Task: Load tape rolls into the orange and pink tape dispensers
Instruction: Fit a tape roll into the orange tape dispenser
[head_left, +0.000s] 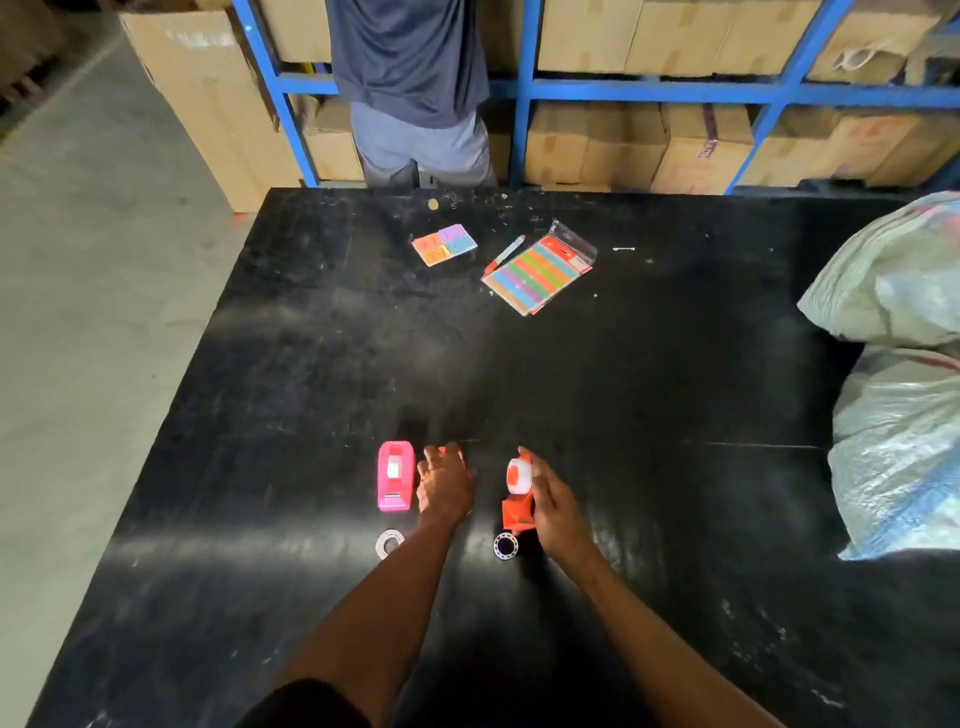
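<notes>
A pink tape dispenser lies flat on the black table with a white roll seated in it. Just right of it, my left hand lies palm down over an orange piece; only its far edge shows. My right hand holds an orange tape dispenser tipped on its side, with a white roll on an orange hub at its far end. Two loose clear tape rolls lie flat nearer me: one below the pink dispenser, one below the orange dispenser.
Farther back lie a pad of coloured sticky notes, a pen and a packet of coloured strips. Large white woven sacks crowd the right edge. A person stands at the far edge before blue shelving with cardboard boxes.
</notes>
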